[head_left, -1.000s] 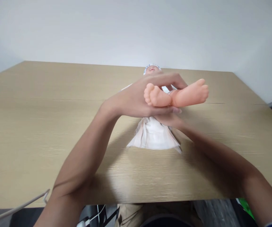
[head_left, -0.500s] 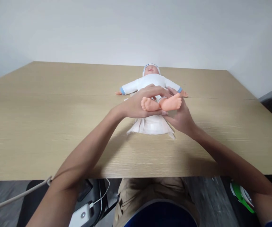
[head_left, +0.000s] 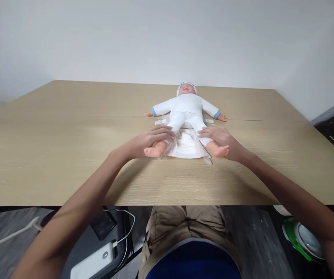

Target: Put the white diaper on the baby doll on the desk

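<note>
A baby doll [head_left: 185, 104] in white clothes with blue cuffs lies on its back, its head at the far side and its bare feet toward me. Under its hips an unfolded diaper [head_left: 187, 152] is spread, with tape tabs showing at both sides. The doll's legs are parted. My left hand [head_left: 151, 140] has its fingers over the leg on the left, just above the foot. Over the other leg lie the fingers of my right hand [head_left: 220, 140]; both thumbs are mostly hidden.
The doll rests on a wide wooden table [head_left: 68, 155] that meets a pale wall. Below the front edge, a white power bank [head_left: 93, 261] with a cable lies on a dark surface at the left. A green and white round object [head_left: 303, 240] is at lower right.
The doll's feet were held up together between my hands. The legs have come down and apart, each hand now at one leg, and more of the diaper shows between them.
</note>
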